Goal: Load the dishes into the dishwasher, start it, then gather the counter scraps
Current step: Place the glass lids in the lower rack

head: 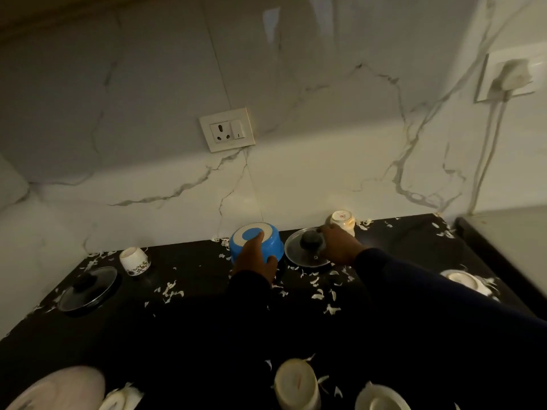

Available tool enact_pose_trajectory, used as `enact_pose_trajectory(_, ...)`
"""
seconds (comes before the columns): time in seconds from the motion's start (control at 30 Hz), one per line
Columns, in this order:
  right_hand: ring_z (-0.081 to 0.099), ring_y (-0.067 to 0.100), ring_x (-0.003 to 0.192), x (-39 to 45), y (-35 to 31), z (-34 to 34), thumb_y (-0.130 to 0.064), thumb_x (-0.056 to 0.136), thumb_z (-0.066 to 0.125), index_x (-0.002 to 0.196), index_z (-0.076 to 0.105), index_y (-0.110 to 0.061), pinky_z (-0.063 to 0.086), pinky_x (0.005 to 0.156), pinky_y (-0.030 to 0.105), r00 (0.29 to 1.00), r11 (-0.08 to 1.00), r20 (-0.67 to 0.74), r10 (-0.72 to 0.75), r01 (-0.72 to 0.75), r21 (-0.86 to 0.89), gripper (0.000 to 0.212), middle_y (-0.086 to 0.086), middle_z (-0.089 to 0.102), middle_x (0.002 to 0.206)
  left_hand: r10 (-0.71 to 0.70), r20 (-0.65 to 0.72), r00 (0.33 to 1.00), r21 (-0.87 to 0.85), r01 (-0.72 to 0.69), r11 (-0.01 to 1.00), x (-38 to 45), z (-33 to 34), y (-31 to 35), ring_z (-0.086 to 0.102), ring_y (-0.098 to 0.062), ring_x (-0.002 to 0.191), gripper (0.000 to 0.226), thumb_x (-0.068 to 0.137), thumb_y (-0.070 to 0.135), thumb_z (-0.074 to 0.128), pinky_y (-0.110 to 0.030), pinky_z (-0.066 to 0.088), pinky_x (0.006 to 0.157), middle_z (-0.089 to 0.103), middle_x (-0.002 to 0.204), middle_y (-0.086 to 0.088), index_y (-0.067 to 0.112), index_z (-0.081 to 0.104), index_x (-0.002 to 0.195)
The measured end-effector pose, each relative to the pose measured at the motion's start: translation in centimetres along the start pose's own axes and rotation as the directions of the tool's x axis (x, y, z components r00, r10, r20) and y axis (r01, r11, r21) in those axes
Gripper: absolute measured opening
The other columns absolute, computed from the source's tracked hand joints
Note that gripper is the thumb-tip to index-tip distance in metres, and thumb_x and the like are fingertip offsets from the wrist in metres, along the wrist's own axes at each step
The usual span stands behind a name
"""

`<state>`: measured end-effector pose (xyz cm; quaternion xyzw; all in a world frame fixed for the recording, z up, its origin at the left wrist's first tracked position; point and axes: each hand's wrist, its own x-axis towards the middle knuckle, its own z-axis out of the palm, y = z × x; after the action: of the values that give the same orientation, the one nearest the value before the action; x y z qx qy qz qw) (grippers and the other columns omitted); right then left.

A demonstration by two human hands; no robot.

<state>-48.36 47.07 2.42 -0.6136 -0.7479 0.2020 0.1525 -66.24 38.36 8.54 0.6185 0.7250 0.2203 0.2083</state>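
An upturned blue bowl (273, 243) stands at the back of the black counter (189, 327), and my left hand (255, 260) is closed over its side and base. To its right a glass lid (299, 255) with a black knob lies flat. My right hand (340, 245) grips that lid at the knob. An upturned white cup (342, 220) stands just behind my right hand. White scraps (322, 291) are scattered over the counter.
Another glass lid (88, 287) lies at the left, a flowered cup (134, 259) behind it. White cups and bowls (297, 383) stand near the front edge, one bowl (467, 281) at the right. A wall socket (227, 129) sits on the marble backsplash.
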Motion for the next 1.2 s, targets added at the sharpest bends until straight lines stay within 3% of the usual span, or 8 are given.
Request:
enact_pose_trajectory(0.13,0.046,0.028,0.123,4.3,1.0,1.9,-0.027,0.083,0.063,0.136,0.04,-0.014,0.04,0.103,0.037,0.999,0.998,0.031,-0.045,0.046,-0.045,0.059,0.01,0.045,0.137,-0.007,-0.021,1.0,-0.006,0.007,1.0,2.5,1.3,0.2,0.026,-0.022,0.138,0.059,0.092,0.016,0.05,-0.033,0.024,0.113,0.027,0.15,-0.004,0.016,0.022,0.144)
enact_pose_trajectory(0.4,0.046,0.022,0.122,8.1,2.5,5.0,-0.037,0.088,0.056,0.129,0.048,-0.02,0.04,0.1,0.036,0.988,0.995,-0.127,-0.091,0.085,-0.056,0.044,0.003,0.052,0.131,-0.085,0.007,0.996,-0.061,0.086,0.994,5.3,3.6,-1.8,0.024,-0.021,0.139,0.059,0.092,0.017,0.05,-0.035,0.023,0.115,0.026,0.151,-0.004,0.02,0.021,0.144)
enact_pose_trajectory(0.7,0.037,0.023,0.128,2.1,2.1,4.6,-0.043,0.082,0.062,0.129,0.044,-0.029,0.029,0.108,0.052,0.954,0.975,-0.208,-0.214,0.194,-0.113,0.052,-0.002,0.044,0.134,-0.047,-0.124,0.991,-0.154,0.028,0.988,3.2,1.8,-1.5,0.034,-0.022,0.134,0.052,0.092,0.013,0.05,-0.037,0.03,0.112,0.036,0.146,-0.006,0.019,0.032,0.14)
enact_pose_trajectory(0.8,0.053,0.025,0.102,-1.7,1.3,2.9,-0.043,0.059,0.078,0.11,0.056,-0.03,0.046,0.085,0.061,0.821,0.901,-0.397,-0.409,0.295,-0.318,0.057,-0.002,0.058,0.107,-0.009,-0.177,0.984,-0.193,-0.026,0.981,0.9,0.6,-0.4,0.038,-0.023,0.131,0.049,0.091,0.011,0.05,-0.036,0.03,0.11,0.04,0.143,-0.006,0.017,0.037,0.138)
enact_pose_trajectory(0.9,0.056,0.02,0.092,-6.0,-0.2,0.2,-0.045,0.055,0.08,0.105,0.06,-0.031,0.047,0.085,0.059,0.661,0.808,-0.504,-0.556,0.289,-0.513,0.055,-0.006,0.062,0.102,0.085,-0.212,0.974,-0.173,-0.123,0.977,-2.2,-0.4,0.4,0.041,-0.022,0.129,0.048,0.09,0.009,0.051,-0.031,0.03,0.108,0.042,0.142,-0.004,0.014,0.04,0.137)
enact_pose_trajectory(1.07,0.061,0.027,0.089,-14.2,-2.7,-3.9,-0.039,0.057,0.08,0.106,0.056,-0.029,0.047,0.085,0.058,0.526,0.89,-0.729,-0.438,0.139,-0.435,0.055,-0.001,0.064,0.104,0.214,-0.283,0.935,-0.205,-0.277,0.939,-8.2,-1.7,1.1,0.046,-0.025,0.124,0.045,0.088,0.007,0.055,-0.035,0.034,0.109,0.05,0.135,-0.007,0.015,0.046,0.132)
enact_pose_trajectory(1.13,0.059,0.031,0.093,-18.5,-3.6,-5.3,-0.042,0.065,0.069,0.108,0.052,-0.029,0.047,0.083,0.051,0.48,0.957,-0.829,-0.287,0.115,-0.265,0.048,0.003,0.063,0.105,0.269,-0.311,0.912,-0.271,-0.356,0.894,-10.8,-1.9,1.7,0.05,-0.025,0.119,0.042,0.087,0.003,0.054,-0.032,0.035,0.106,0.054,0.13,-0.01,0.01,0.049,0.128)
enact_pose_trajectory(1.2,0.057,0.033,0.096,-22.7,-4.1,-6.1,-0.046,0.069,0.058,0.11,0.051,-0.027,0.046,0.084,0.049,0.431,0.968,-0.867,-0.25,0.11,-0.224,0.046,0.005,0.062,0.108,0.305,-0.313,0.899,-0.333,-0.405,0.851,-13.4,-1.4,2.5,0.053,-0.026,0.115,0.037,0.087,0.002,0.054,-0.029,0.037,0.099,0.056,0.125,-0.012,0.005,0.051,0.124)
